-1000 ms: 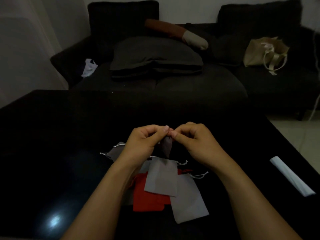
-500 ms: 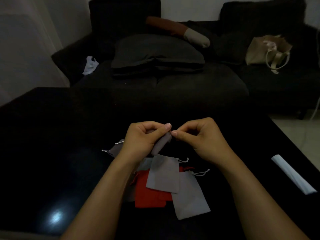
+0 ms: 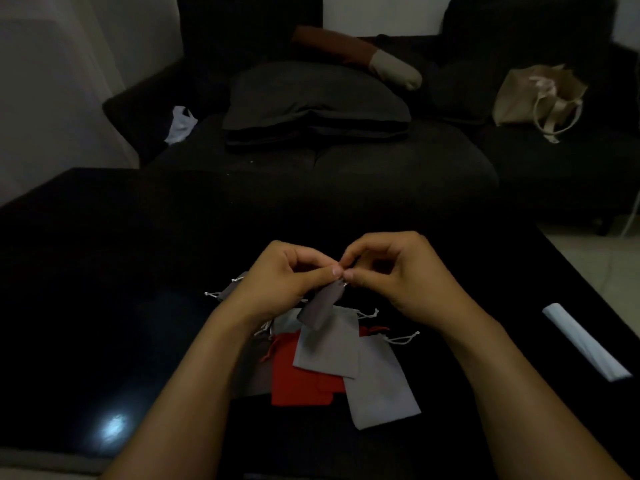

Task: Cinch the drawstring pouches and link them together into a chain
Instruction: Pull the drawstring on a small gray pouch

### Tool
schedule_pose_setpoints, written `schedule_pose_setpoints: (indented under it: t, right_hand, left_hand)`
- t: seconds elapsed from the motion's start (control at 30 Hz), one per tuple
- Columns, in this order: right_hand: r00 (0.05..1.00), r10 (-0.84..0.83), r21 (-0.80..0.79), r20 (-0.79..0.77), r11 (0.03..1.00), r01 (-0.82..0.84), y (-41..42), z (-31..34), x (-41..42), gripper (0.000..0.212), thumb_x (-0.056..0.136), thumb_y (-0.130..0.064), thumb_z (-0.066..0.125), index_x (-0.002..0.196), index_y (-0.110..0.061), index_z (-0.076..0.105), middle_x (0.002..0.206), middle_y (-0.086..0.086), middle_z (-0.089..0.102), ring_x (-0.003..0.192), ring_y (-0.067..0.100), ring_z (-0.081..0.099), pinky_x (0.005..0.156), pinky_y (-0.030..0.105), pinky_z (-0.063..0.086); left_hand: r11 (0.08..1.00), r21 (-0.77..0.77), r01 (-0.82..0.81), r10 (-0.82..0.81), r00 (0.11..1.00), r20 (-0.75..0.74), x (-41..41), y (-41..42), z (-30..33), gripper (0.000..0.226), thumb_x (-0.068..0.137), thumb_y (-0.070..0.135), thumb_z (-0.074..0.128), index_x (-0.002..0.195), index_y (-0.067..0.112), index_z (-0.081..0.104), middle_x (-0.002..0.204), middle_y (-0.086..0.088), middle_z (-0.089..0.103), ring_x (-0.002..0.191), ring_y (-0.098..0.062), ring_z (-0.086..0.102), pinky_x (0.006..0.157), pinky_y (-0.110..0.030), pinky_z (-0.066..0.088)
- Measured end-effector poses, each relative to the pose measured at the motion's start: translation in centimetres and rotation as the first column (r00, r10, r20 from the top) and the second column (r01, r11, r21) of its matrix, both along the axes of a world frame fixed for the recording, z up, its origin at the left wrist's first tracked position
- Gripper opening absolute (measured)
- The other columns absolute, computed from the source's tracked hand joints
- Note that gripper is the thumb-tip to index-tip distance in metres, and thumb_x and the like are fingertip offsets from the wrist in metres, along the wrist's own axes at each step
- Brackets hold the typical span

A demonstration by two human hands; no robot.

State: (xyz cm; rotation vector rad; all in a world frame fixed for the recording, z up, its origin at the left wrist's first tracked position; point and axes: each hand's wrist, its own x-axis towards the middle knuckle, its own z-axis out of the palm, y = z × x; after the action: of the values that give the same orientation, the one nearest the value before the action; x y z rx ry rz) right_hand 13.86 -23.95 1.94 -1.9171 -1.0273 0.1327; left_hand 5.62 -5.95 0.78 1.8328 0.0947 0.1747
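Observation:
A small dark grey pouch (image 3: 322, 305) hangs above the table, held at its top between both hands. My left hand (image 3: 280, 278) pinches the pouch's mouth with thumb and fingers. My right hand (image 3: 398, 275) pinches the same spot from the right, where a bit of pale drawstring shows. Below them lies a pile of flat pouches: a light grey pouch (image 3: 327, 344), a second light grey pouch (image 3: 379, 386) to its right, and a red pouch (image 3: 298, 375) partly under them. Another dark grey pouch (image 3: 232, 289) peeks out behind my left hand.
The glossy black table (image 3: 104, 306) carries a white rolled sheet (image 3: 585, 341) near its right edge. Behind stands a dark sofa (image 3: 329, 161) with a grey cushion (image 3: 311, 98), a beige tote bag (image 3: 540, 95) and a white bag (image 3: 180, 123).
The held pouch has swung from hanging straight down to slanting down-left, and both hands have drawn closer together at its mouth.

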Motion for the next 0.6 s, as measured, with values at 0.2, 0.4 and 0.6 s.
schedule_pose_setpoints:
  t: [0.2, 0.4, 0.6]
  right_hand:
    - [0.995, 0.062, -0.272, 0.084, 0.962, -0.037, -0.4, 0.3, -0.2, 0.011, 0.085, -0.026, 0.075, 0.087, -0.034, 0.068, 0.079, -0.008, 0.069, 0.073, 0.004, 0.067, 0.068, 0.034, 0.06]
    - [0.995, 0.059, -0.306, 0.079, 0.951, -0.032, -0.3, 0.3, -0.4, 0.011, 0.091, -0.024, 0.067, 0.085, -0.032, 0.063, 0.076, -0.006, 0.066, 0.069, 0.007, 0.064, 0.066, 0.034, 0.058]
    - [0.991, 0.087, -0.086, -0.107, 0.992, -0.096, -0.4, 0.9, -0.5, 0.008, 0.097, -0.017, 0.058, 0.09, -0.017, 0.059, 0.065, 0.001, 0.062, 0.058, 0.012, 0.055, 0.058, 0.024, 0.044]
  left_hand:
    - [0.983, 0.108, 0.15, -0.14, 0.986, -0.093, -0.5, 0.1, 0.3, 0.013, 0.087, 0.012, 0.068, 0.096, 0.008, 0.077, 0.093, -0.003, 0.077, 0.094, -0.013, 0.072, 0.086, -0.026, 0.057]
    - [0.986, 0.105, 0.132, -0.122, 0.988, -0.091, -0.7, -0.2, 0.4, 0.015, 0.088, 0.012, 0.067, 0.098, 0.006, 0.076, 0.094, -0.007, 0.077, 0.094, -0.017, 0.072, 0.086, -0.03, 0.058]
    - [0.969, -0.248, 0.002, -0.012, 0.999, -0.039, -0.7, -0.6, 1.4, 0.015, 0.076, 0.012, 0.07, 0.09, 0.011, 0.077, 0.087, -0.006, 0.077, 0.081, -0.013, 0.073, 0.068, -0.018, 0.055]
